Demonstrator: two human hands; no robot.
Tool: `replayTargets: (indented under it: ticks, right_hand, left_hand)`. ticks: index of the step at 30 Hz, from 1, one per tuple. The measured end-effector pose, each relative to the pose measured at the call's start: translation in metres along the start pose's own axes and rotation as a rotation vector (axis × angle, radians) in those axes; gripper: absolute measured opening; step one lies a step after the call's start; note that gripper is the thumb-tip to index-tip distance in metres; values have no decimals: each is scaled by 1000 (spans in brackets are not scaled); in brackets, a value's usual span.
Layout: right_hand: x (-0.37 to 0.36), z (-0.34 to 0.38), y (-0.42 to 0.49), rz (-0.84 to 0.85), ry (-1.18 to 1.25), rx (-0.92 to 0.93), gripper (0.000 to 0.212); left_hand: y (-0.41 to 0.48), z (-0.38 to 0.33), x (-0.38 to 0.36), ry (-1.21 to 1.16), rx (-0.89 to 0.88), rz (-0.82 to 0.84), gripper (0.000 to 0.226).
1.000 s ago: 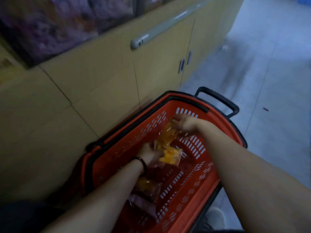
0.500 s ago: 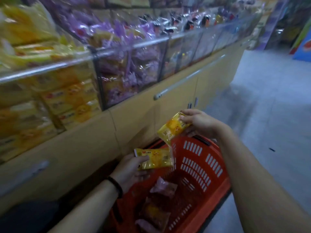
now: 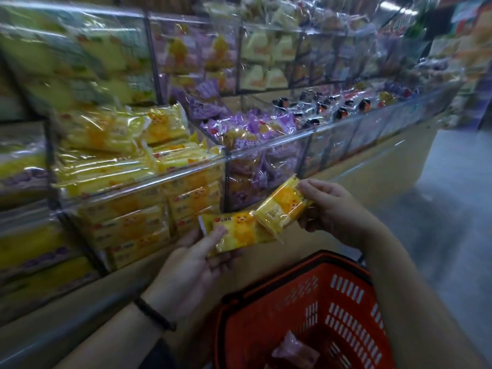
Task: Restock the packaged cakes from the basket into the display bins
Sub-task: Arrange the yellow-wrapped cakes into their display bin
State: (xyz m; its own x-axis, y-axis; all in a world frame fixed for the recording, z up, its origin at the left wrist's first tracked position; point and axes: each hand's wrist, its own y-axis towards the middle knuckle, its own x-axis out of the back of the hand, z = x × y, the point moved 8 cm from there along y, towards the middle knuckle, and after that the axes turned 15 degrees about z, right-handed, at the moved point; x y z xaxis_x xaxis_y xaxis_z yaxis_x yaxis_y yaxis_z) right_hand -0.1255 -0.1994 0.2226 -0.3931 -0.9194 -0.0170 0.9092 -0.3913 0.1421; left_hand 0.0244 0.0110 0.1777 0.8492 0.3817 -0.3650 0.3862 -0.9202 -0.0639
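Note:
My left hand holds a yellow packaged cake flat, thumb on top. My right hand pinches a second yellow packaged cake by its end, tilted, its lower end overlapping the first. Both cakes hang in front of the clear display bin of yellow cakes, just below its front rim. The red basket sits below my hands, with a pinkish packet lying inside it.
To the right of the yellow bin stands a bin of purple-wrapped cakes, then more clear bins along the counter. Upper bins hold pale yellow packs. A beige cabinet front runs below; grey floor lies right.
Both hands have lifted the two yellow cakes out of the basket and up to the front of the yellow bin. My view has tilted up from the basket to the shelves.

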Motion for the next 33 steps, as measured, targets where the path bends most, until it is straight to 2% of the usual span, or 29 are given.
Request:
replayTargets:
  ticks: [3,7,10,13,18,22,24,27,30,33]
  right_hand:
    - [-12,11,8,-51,10,67,48]
    - [-32,15,17,-72,3,123,49]
    - [-42,18,20,-124,-11,177,52]
    - [-58,24,20,-145,-149,215,48]
    - [-75,34,18,-227,-338,266,61]
    - [-90,42,17,-132,-418,270,45]
    - [-103,49,14,30,-456,263,43]
    - [-124,61,6,234,-652,270,75]
    - [-132,77,0,218,-595,359,84]
    - [-140,94,-2,187,-398,431,73]
  left_hand:
    - [-5,-19,7,-14,-30,-18,40]
    - [-11,-35,7,91,-47,0,39]
    - [-14,-37,1,74,-23,24,35]
    - [-16,-35,-8,97,4,23,36]
    - [-19,-34,-18,218,-26,45,43]
    - [-25,-39,-18,244,-70,18,42]
    - [-30,-51,-25,259,-148,9,40]
    - [-41,-73,-30,306,-267,-67,53]
    - [-53,-93,-31,338,-302,-58,65]
    - [-67,-125,-30,406,-319,-33,64]
